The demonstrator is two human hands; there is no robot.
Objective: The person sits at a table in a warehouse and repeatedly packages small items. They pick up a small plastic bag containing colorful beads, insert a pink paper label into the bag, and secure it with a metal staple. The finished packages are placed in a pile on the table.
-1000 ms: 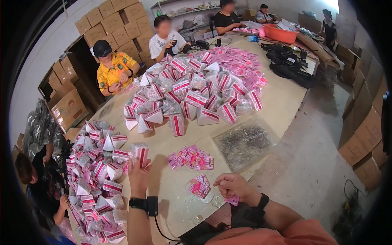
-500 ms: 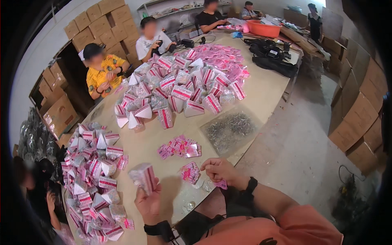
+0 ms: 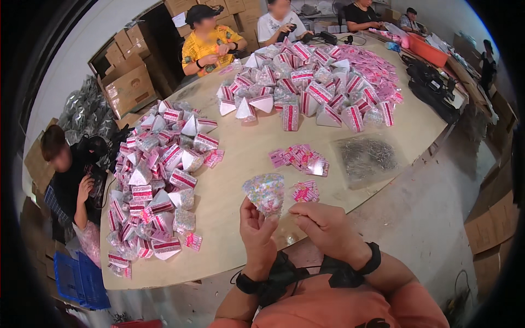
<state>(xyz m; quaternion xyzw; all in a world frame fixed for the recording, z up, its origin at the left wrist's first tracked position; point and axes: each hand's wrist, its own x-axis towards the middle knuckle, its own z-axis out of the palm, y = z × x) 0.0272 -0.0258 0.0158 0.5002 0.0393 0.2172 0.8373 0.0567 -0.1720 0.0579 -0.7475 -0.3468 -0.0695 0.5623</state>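
Note:
My left hand (image 3: 256, 232) is closed on a cake-slice-shaped item (image 3: 263, 190) in a clear wrapper, its speckled, pastel-coloured broad side facing up. Close beside its lower tip, my right hand (image 3: 328, 227) has its fingers pinched together; whatever may be between them is too small to make out. Just beyond the right fingers lies a small stack of pink printed cards (image 3: 306, 191). A looser group of the same cards (image 3: 301, 158) is spread farther up the table. To its right sits a shallow clear tray (image 3: 350, 177) of thin metal pins.
Wrapped cake-slice items form one heap (image 3: 156, 175) at the left and a larger heap (image 3: 306, 90) at the far side, beside many pink cards (image 3: 377, 71). Several people sit round the table (image 3: 246, 153). A blue crate (image 3: 79, 281) stands lower left; cartons (image 3: 489, 224) are stacked at right.
My left hand has brought the slice inward, turning its striped side away and its speckled side up. The right hand has moved from the cards to the slice. The view has swung left.

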